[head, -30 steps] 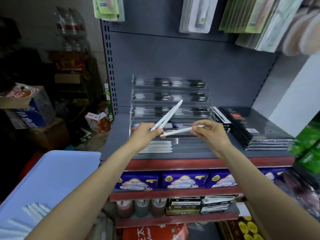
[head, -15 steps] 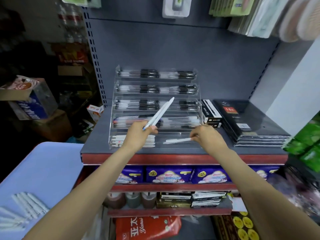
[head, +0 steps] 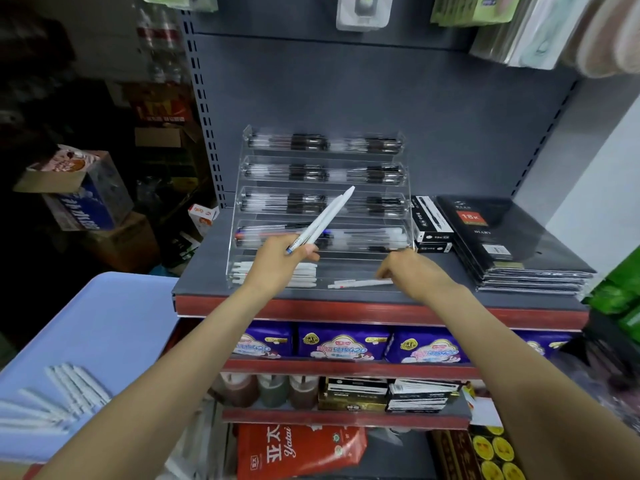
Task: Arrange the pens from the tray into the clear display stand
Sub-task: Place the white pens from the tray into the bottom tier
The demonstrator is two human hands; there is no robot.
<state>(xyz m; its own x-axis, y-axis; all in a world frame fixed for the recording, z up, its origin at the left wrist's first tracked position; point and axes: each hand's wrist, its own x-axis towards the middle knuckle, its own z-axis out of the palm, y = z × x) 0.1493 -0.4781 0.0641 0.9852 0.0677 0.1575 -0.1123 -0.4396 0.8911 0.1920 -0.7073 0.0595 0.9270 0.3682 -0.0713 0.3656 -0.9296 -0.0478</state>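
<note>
Nearest you, at the lower left, white pens (head: 65, 393) lie on the blue tray (head: 104, 323). Farther on, your left hand (head: 277, 263) pinches two white pens (head: 320, 220) that slant up to the right, over the clear stand (head: 322, 209). Your right hand (head: 412, 271) hangs with fingers loosely curled and holds nothing, just above a single pen (head: 360, 283) lying in the stand's near, lowest tier. A row of white pens (head: 304, 273) fills that tier's left side.
</note>
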